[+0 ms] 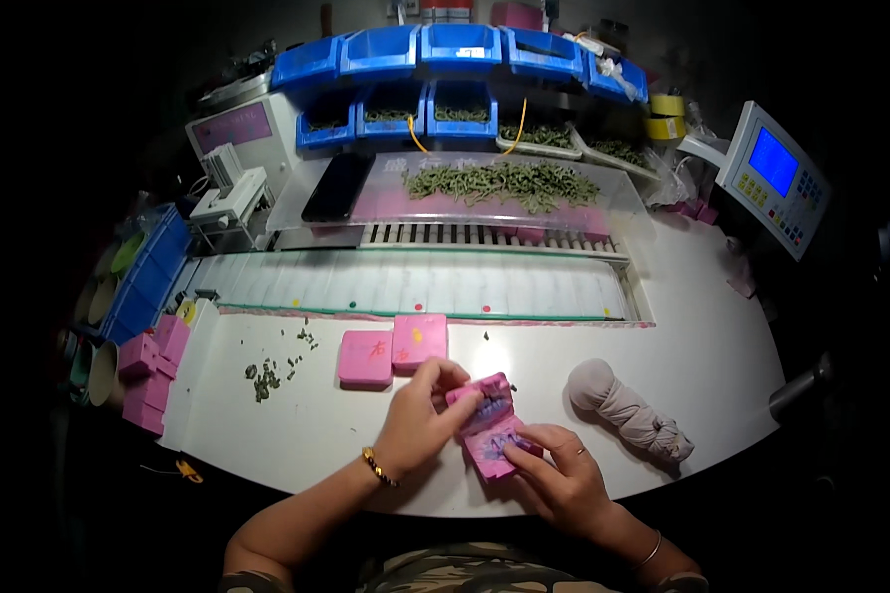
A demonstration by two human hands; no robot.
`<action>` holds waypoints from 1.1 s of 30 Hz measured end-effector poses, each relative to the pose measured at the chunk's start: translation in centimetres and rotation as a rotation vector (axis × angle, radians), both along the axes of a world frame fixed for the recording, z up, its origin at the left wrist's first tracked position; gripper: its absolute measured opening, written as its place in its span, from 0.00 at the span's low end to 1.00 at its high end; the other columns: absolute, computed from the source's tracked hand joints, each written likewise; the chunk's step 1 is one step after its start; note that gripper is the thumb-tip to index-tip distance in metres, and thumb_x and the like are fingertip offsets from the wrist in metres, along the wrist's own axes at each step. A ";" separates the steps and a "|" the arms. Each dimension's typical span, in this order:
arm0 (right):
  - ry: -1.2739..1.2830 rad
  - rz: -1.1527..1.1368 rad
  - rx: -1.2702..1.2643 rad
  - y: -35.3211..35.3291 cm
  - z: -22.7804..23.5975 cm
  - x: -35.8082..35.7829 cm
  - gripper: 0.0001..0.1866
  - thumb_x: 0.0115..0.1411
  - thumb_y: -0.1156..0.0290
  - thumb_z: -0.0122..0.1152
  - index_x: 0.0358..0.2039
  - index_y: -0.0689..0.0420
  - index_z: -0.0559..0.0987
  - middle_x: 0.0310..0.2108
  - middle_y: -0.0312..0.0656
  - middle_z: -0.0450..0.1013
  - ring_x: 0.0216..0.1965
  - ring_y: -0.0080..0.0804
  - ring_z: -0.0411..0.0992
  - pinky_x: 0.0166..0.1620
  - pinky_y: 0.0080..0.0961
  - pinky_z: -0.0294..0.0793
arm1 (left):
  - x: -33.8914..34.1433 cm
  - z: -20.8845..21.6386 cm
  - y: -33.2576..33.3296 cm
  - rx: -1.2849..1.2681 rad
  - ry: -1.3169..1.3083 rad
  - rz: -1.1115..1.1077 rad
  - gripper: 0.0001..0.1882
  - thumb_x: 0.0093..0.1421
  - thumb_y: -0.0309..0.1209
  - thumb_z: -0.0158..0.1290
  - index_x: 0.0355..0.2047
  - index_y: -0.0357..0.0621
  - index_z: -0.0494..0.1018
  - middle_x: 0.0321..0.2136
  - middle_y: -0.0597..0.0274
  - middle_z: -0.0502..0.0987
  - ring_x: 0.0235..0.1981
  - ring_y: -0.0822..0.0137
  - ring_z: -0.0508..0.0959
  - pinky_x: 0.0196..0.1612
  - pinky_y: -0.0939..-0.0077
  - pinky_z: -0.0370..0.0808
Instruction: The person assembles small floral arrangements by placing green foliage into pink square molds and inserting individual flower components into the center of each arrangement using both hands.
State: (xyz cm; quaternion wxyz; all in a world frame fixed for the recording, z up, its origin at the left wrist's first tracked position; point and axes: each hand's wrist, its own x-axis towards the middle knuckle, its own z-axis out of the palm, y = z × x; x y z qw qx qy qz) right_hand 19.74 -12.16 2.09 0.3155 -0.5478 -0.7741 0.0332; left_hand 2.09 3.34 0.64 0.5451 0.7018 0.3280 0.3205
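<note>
Both hands, left hand [415, 420] & right hand [562, 479], closed on open pink case [489, 425] at frame centre-bottom: looks light, stiff, hinged — hold by edges.

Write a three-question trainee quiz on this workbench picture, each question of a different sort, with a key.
1. True or false: the left hand and the right hand both grip the open pink case.
2. How many closed pink cases lie side by side on the white table just beyond the hands?
3. The grey knotted cloth bundle lies: A) to the right of the hands, B) on the clear tray, C) in a blue bin.

Key: 1 true; 2 two; 3 A.
</note>
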 end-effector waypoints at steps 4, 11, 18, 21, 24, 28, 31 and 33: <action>0.043 0.028 0.027 -0.5 -0.9 -0.4 0.19 0.48 0.75 0.71 0.43 0.59 0.80 0.39 0.43 0.73 0.39 0.39 0.73 0.41 0.32 0.75 | 0.3 0.0 0.7 0.446 0.169 0.074 0.10 0.55 0.24 0.61 0.37 0.38 0.73 0.35 0.59 0.75 0.36 0.65 0.77 0.39 0.74 0.74; 0.076 0.034 -0.012 -0.4 -1.2 -0.5 0.15 0.50 0.76 0.69 0.40 0.60 0.81 0.35 0.41 0.74 0.36 0.39 0.74 0.38 0.31 0.76 | -0.6 -0.4 0.4 0.771 0.276 -0.086 0.17 0.52 0.33 0.64 0.39 0.39 0.75 0.41 0.55 0.74 0.43 0.53 0.74 0.47 0.63 0.72; 0.090 0.040 -0.045 -0.1 -0.4 -0.4 0.14 0.51 0.75 0.67 0.40 0.60 0.81 0.35 0.41 0.74 0.37 0.39 0.74 0.38 0.30 0.76 | -2.7 1.7 -1.4 0.653 0.405 -0.349 0.55 0.43 0.57 0.68 0.64 0.37 0.57 0.60 0.44 0.62 0.62 0.46 0.63 0.64 0.54 0.59; 0.060 0.085 -0.097 -0.1 -0.2 0.3 0.17 0.51 0.74 0.68 0.43 0.59 0.81 0.39 0.43 0.74 0.38 0.39 0.74 0.38 0.29 0.77 | -2.8 1.5 -1.7 0.645 0.440 -0.358 0.59 0.43 0.57 0.68 0.66 0.37 0.53 0.62 0.43 0.60 0.65 0.45 0.60 0.66 0.53 0.56; 0.203 0.079 -0.210 0.2 1.7 1.6 0.22 0.49 0.73 0.70 0.47 0.59 0.79 0.46 0.45 0.74 0.42 0.41 0.74 0.42 0.31 0.76 | -2.8 1.1 -1.7 0.638 0.455 -0.355 0.60 0.43 0.57 0.68 0.67 0.37 0.50 0.63 0.42 0.59 0.66 0.45 0.58 0.67 0.53 0.54; -0.038 -0.166 0.043 0.6 4.0 5.3 0.29 0.47 0.76 0.70 0.53 0.56 0.76 0.52 0.46 0.72 0.47 0.43 0.73 0.47 0.33 0.75 | -3.0 1.2 -1.9 0.622 0.464 -0.339 0.61 0.42 0.57 0.69 0.67 0.37 0.50 0.63 0.41 0.58 0.66 0.45 0.58 0.67 0.52 0.54; -0.279 -0.354 -0.042 0.3 4.4 7.5 0.35 0.46 0.79 0.69 0.58 0.52 0.73 0.53 0.47 0.71 0.50 0.46 0.72 0.51 0.37 0.73 | -3.0 1.4 -1.9 0.592 0.461 -0.331 0.62 0.41 0.57 0.69 0.67 0.36 0.50 0.63 0.41 0.58 0.66 0.45 0.58 0.67 0.52 0.53; -0.124 -0.312 -0.213 0.3 2.6 9.1 0.39 0.45 0.80 0.69 0.61 0.48 0.70 0.53 0.47 0.70 0.49 0.48 0.73 0.51 0.38 0.74 | -2.8 1.5 -1.9 0.587 0.442 -0.331 0.62 0.41 0.56 0.70 0.67 0.36 0.50 0.63 0.41 0.58 0.66 0.45 0.58 0.67 0.52 0.53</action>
